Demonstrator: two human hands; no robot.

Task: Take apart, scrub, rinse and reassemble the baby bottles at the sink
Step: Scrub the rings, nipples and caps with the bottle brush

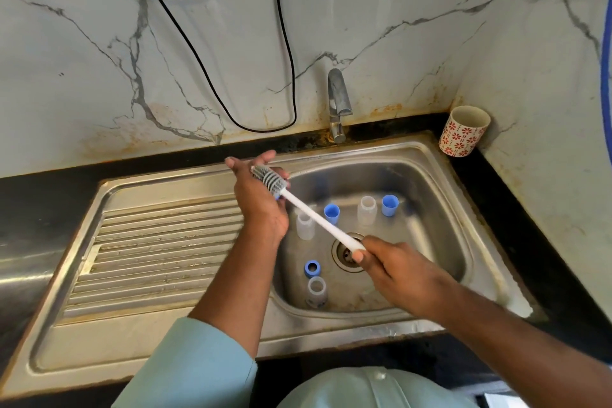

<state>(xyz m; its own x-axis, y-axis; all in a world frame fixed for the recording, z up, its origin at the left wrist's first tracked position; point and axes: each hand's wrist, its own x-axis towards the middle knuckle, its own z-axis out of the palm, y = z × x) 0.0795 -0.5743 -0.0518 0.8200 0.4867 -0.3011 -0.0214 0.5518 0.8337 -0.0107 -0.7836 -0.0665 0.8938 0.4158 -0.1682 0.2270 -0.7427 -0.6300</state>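
From the head camera I look down into a steel sink (430,156) set in a dark bench (516,209), with a ribbed draining board on its left.

My right hand (394,272) is curled around the near end of a long white bottle brush (318,219), held over the drain, which I judge gives reach and leverage for scrubbing. The brush slants up and to the left, so its grey bristle head lies against my left hand (261,195). That hand is raised over the sink's left edge, fingers mostly extended. A speck of blue shows beside the bristles, so it may hold a small part, but I cannot tell.

The bottles lie apart in the basin, below and to the right of my left hand. Three clear bottle bodies stand upright: one (305,225) just beside the left wrist, one (367,210) farther right, one (317,291) nearest me. Two blue caps (331,214) (389,205) sit far of the drain, and a blue ring (311,268) rests near the closest body. The pieces stay in the basin, I judge, for rinsing under the tap (338,103).

A patterned cup (463,131) stands at the far right corner.
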